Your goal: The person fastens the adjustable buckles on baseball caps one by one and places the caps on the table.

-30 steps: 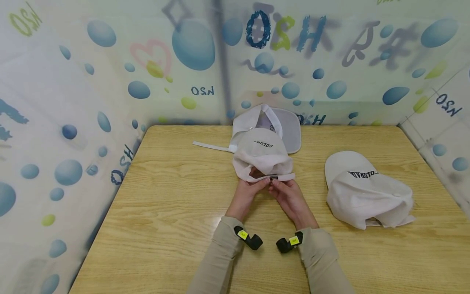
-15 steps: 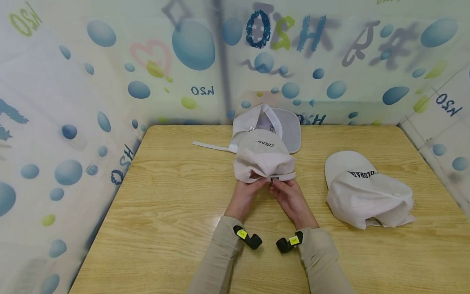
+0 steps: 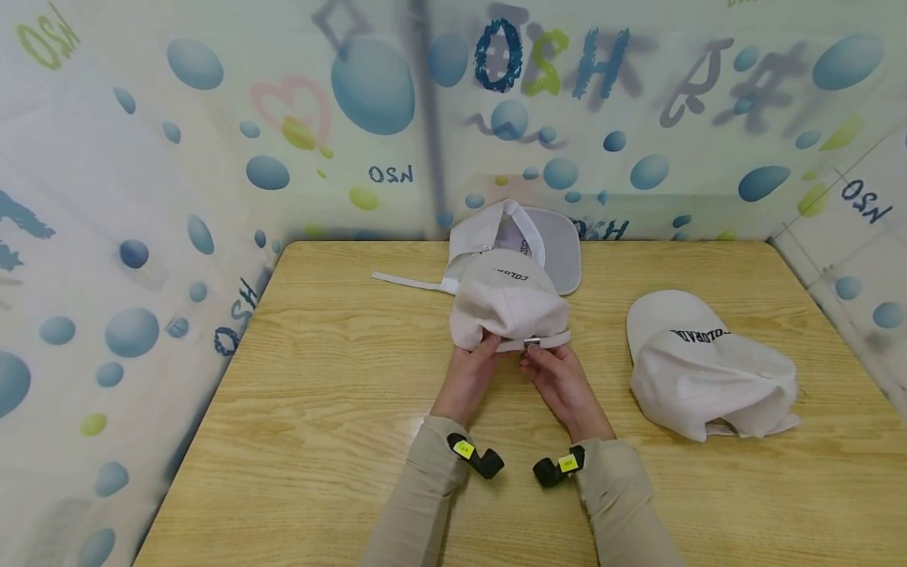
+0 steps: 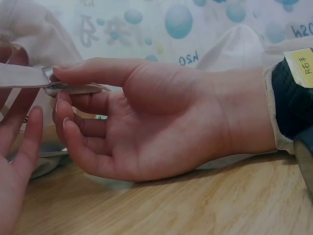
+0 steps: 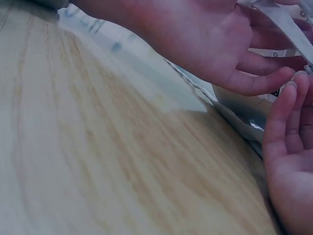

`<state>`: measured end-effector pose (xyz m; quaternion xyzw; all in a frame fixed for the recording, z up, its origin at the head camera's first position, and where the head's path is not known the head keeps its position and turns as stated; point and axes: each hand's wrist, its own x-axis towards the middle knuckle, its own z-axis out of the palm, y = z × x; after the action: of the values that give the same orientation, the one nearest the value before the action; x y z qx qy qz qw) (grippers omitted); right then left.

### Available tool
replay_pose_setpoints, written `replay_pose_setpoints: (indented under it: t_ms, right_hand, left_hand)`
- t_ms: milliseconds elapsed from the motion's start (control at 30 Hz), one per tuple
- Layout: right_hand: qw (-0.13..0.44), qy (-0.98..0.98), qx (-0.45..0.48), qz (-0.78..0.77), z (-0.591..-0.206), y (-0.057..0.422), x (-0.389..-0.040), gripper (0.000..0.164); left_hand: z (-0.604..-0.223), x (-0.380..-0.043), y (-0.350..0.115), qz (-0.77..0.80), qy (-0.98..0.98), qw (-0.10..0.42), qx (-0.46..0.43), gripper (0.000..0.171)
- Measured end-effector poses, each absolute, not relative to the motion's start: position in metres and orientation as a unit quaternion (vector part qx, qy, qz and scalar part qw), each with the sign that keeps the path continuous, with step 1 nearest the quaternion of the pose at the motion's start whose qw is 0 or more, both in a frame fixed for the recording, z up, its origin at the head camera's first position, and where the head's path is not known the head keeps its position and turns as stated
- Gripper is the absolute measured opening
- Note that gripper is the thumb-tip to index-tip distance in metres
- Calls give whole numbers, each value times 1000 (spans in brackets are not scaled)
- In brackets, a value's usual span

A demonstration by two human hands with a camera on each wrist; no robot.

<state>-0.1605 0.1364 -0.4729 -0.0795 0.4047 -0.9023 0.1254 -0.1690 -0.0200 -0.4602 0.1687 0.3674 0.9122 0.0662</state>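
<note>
Pinching the flat white cloth strap [image 4: 22,77] and silver metal buckle [image 4: 47,73] respectively, left hand [image 3: 471,376] and right hand [image 3: 561,381] hold a domed white fabric cap [image 3: 510,305], likely light, floppy, firmest there, at a tan wooden table [image 3: 326,370].

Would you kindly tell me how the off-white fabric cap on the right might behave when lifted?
The off-white fabric cap would probably flop at its creased crown; the smooth, curved brim looks stiffer and likely keeps its shape.

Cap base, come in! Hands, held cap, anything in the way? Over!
Left grip holding strap, right grip pinching at buckle. Held cap, back-side toward person. Nothing seen blocking; another cap close behind.
</note>
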Motion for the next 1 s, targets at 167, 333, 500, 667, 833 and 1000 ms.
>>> replay_pose_setpoints:
  t_ms: [167, 333, 500, 667, 833, 1000]
  right_hand:
    - [122, 402, -87, -903, -474, 136, -161, 11]
    - [123, 396, -92, -905, -475, 136, -161, 11]
    - [122, 395, -95, -906, -475, 137, -161, 11]
    - [117, 399, -92, -905, -475, 137, -161, 13]
    - [120, 372, -97, -915, -477, 138, -163, 23]
    - [115, 332, -92, -932, -477, 141, -164, 33]
  left_hand:
    - [-459, -168, -20, 904, 389, 69, 166, 29]
    - [-460, -168, -19, 895, 410, 71, 158, 29]
    - [-461, -168, -19, 893, 413, 75, 160, 31]
    - [-461, -168, -19, 895, 409, 78, 159, 34]
    - [-461, -169, -19, 894, 417, 77, 142, 34]
    - [-461, -169, -27, 868, 474, 87, 118, 35]
